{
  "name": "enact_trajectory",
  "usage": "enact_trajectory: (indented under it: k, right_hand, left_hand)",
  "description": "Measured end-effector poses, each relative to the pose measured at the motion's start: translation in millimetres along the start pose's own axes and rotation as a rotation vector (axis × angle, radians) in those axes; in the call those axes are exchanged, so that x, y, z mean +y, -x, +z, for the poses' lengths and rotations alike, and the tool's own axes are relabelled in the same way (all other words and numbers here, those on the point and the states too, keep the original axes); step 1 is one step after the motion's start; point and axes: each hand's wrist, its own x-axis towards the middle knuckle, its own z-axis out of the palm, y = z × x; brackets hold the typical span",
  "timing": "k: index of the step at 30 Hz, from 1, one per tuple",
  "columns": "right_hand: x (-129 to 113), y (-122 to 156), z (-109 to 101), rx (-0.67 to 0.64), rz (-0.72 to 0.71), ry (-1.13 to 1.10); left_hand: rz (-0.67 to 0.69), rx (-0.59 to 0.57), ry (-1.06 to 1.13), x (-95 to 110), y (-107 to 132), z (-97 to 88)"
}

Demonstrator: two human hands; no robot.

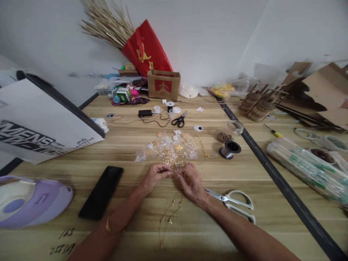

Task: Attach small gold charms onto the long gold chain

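Close together at the near edge of a bead pile, both my hands have thumb and fingers pinched. What my left hand (159,174) pinches is too small to make out. Under my right hand (192,183) runs a gold chain (174,214), which trails in a loop toward me with small charms along it. Its upper end is hidden by the right fingers, so I cannot tell exactly what they grip. Just beyond the fingers lie gold and clear beads (170,156) on and among small plastic bags (176,139). White-handled scissors (231,201) rest beside my right wrist.
Left are a black phone (101,193), a purple-white visor (35,203) and a large white box (46,127). Right stand a wire spool (230,149) and a bead jar (227,135). Black scissors (179,119) lie farther back; wrapped sticks (307,170) lie far right.
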Motion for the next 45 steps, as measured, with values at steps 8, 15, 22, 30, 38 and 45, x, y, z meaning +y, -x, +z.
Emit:
enact_trajectory:
  k: [8, 15, 22, 30, 38, 45]
  right_hand:
    - [0.7, 0.3, -0.1, 0.004, -0.020, 0.026]
    - [-0.3, 0.3, -0.9, -0.024, -0.016, 0.044]
    - [-2.6, 0.1, -2.5, -0.031, -0.063, 0.047]
    - [-2.0, 0.1, -2.4, -0.021, -0.089, 0.062]
    - [-2.4, 0.9, -4.0, -0.024, -0.118, 0.061]
    - [-3.6, 0.3, -4.9, -0.035, -0.108, 0.062]
  left_hand:
    - [0.020, -0.013, -0.021, -1.9, -0.1, -1.3]
    - [0.051, -0.042, -0.036, -2.3, -0.1, -1.4]
    - [0.070, -0.066, -0.033, -1.4, 1.0, -1.6]
    - [0.097, -0.119, -0.015, -3.5, 1.4, -2.2]
    - [0.111, -0.135, -0.019, -1.0, 1.3, -2.6]
    - [0.108, -0.132, -0.020, -3.1, 0.7, -2.8]
